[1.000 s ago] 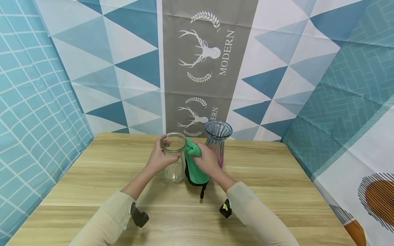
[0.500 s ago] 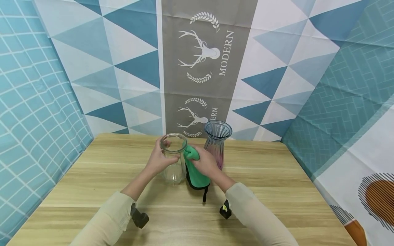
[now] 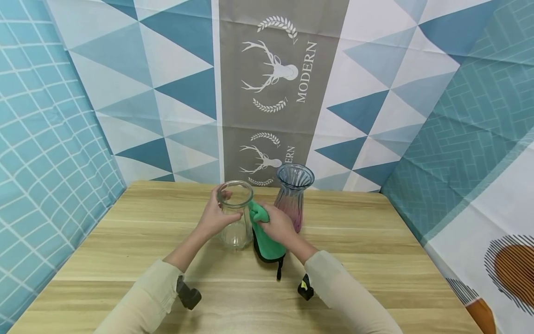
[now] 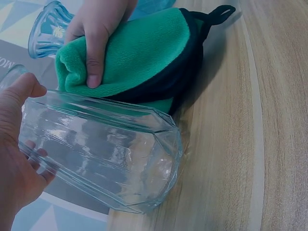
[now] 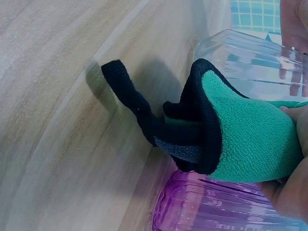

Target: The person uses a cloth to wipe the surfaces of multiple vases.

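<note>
My left hand [image 3: 212, 217] grips a clear glass vase [image 4: 106, 149] just below its thick rim, thumb on the near side and fingers around the far side. The vase stands on the table in the head view. A green towelling cloth [image 3: 269, 243] with black edging and a hanging loop is bunched in my right hand [image 3: 280, 225]. Folded over, it lies against the right side of the clear vase. In the left wrist view, the right thumb presses on the cloth [image 4: 144, 53]. Behind that hand stands a ribbed vase [image 3: 295, 204], blue-grey above and purple-pink below, partly hidden.
The wood-grain table [image 3: 367, 250] runs to a patterned cloth backdrop [image 3: 179, 106] behind the vases. Blue grid fabric [image 3: 46, 139] hangs at the left, teal fabric [image 3: 471, 120] at the right. Black wrist cameras [image 3: 188, 294] sit at both cuffs.
My right hand and the cloth have slid slightly down and toward me along the side of the clear vase. The left hand and both vases keep their places.
</note>
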Action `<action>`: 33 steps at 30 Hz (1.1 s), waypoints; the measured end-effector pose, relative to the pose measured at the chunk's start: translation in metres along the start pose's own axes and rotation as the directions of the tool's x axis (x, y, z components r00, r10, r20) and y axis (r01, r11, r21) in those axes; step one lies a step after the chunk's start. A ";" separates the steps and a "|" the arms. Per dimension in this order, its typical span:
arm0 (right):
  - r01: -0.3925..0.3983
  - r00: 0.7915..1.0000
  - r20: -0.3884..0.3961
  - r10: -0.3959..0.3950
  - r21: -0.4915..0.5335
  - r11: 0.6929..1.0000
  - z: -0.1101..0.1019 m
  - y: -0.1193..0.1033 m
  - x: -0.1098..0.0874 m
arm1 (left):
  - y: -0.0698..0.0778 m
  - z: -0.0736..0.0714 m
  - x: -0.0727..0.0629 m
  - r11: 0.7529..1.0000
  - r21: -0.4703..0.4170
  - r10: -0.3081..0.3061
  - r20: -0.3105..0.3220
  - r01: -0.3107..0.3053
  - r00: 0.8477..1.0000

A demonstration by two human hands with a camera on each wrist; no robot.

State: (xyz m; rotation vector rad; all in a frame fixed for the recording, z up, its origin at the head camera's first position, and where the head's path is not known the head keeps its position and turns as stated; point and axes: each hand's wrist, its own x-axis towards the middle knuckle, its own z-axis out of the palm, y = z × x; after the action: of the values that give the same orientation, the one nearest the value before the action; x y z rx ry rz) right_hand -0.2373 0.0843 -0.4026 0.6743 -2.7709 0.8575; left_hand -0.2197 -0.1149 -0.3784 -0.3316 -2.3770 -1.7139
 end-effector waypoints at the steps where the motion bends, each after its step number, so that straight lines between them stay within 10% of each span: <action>1: -0.002 1.000 0.004 0.002 -0.005 1.000 0.001 0.000 0.000 | 0.005 0.000 -0.002 1.000 -0.002 -0.001 0.004 0.001 1.000; 33: 0.051 0.995 -0.083 -0.046 0.059 0.997 -0.019 0.004 -0.018 | -0.015 -0.010 -0.016 0.998 0.062 0.030 -0.116 -0.023 0.993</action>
State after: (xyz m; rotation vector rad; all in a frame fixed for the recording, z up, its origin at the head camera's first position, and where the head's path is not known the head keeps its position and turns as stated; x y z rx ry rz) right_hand -0.2229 0.1045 -0.3942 0.6976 -2.6543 0.9411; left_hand -0.2080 -0.1304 -0.3933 -0.2451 -2.3244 -1.5997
